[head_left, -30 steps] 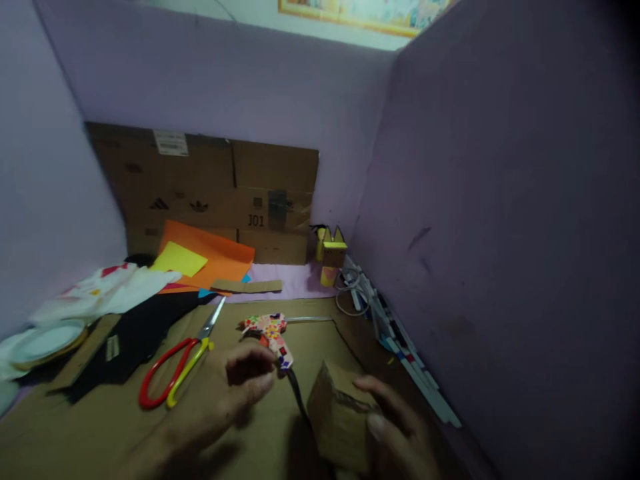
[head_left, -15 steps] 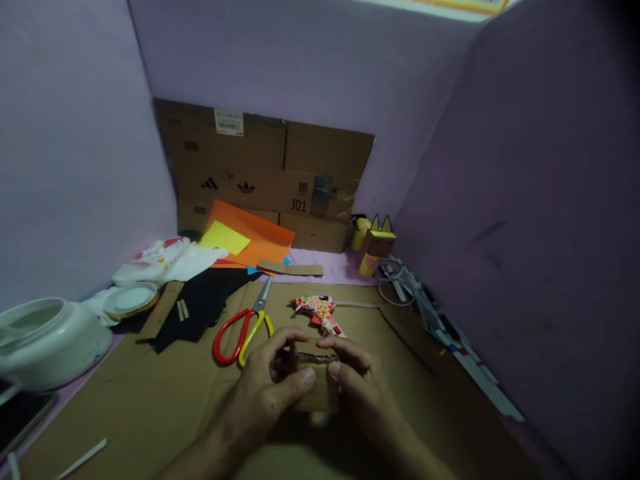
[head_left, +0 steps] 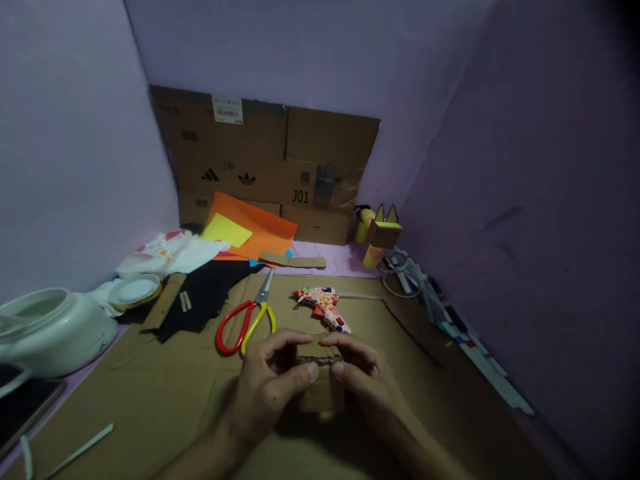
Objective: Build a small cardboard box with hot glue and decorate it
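Observation:
Between both hands is a small folded piece of cardboard (head_left: 323, 393), with a dark, rough edge running across its top. My left hand (head_left: 273, 383) grips its left side, thumb on the near face and fingers over the far side. My right hand (head_left: 367, 377) pinches the right side in the same way. Just beyond the fingers lies a glue gun (head_left: 323, 303) with a colourful pattern, a glue stick (head_left: 360, 295) sticking out of its back. Scissors (head_left: 250, 320) with one red and one yellow handle rest to the left, blades pointing away.
A cardboard sheet (head_left: 165, 400) covers the work surface. A large cardboard panel (head_left: 260, 147) leans on the back wall. Orange paper (head_left: 265, 227) and black sheets (head_left: 200, 300) lie back left. A white pot (head_left: 65, 333) stands at left. Cardboard-and-yellow figures (head_left: 385, 237) stand back right.
The cardboard piece has been turned slightly, so its dark edge lies more level between my thumbs. The whole view has shifted a little; both hands keep their hold.

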Demonstrator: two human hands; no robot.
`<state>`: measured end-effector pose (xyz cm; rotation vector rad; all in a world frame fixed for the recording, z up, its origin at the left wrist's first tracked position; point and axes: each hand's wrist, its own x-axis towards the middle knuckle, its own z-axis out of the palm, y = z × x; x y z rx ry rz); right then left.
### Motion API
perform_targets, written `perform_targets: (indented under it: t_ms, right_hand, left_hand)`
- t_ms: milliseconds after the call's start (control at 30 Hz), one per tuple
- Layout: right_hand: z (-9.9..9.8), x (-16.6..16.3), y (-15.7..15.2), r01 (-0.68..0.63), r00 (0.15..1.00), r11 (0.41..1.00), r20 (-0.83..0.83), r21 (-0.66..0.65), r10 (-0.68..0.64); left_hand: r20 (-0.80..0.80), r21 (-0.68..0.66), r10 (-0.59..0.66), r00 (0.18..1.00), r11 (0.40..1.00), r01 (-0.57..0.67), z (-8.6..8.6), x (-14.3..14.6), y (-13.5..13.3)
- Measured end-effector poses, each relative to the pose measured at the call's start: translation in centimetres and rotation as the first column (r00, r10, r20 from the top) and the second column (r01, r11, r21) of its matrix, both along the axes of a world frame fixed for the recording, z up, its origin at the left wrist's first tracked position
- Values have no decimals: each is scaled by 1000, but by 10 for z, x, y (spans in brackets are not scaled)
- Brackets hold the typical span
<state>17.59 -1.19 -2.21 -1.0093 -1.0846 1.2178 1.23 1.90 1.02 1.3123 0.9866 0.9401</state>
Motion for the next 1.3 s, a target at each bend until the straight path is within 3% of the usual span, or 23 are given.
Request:
perform_targets:
  t_ms: [233, 433, 633, 800, 933, 1067, 1167, 1300]
  right_hand:
    - [2, -2, -3, -37, 998, 999, -44, 26, 38]
    - [0, 7, 2, -97, 994, 995, -54, 29, 99]
    - [2, 6, 2, -16, 1000, 991, 0, 131, 16]
    - [5, 1, -1, 35, 999, 970, 29, 241, -43]
    - [0, 3, 0, 51, 998, 972, 35, 228, -61]
    - [-4, 4, 3, 79, 988, 983, -142, 167, -55]
    - [-2, 3, 3, 13, 970, 995, -244, 103, 12]
    - [2, 7, 3, -108, 984, 978, -121, 177, 131]
  left_hand:
    - [192, -89, 20, 981, 996, -3, -7, -6, 3]
    - [247, -94, -84, 965, 989, 110, -11, -10, 11]
    - [157, 11, -158, 975, 987, 158, -10, -8, 10]
    - [198, 166, -177, 964, 976, 145, -12, -11, 9]
    - [159, 119, -162, 974, 982, 144, -10, -10, 8]
    - [200, 78, -180, 963, 983, 167, -9, -4, 6]
    - [144, 107, -218, 965, 973, 204, -10, -2, 6]
    - [-77, 202, -153, 985, 965, 166, -5, -8, 6]
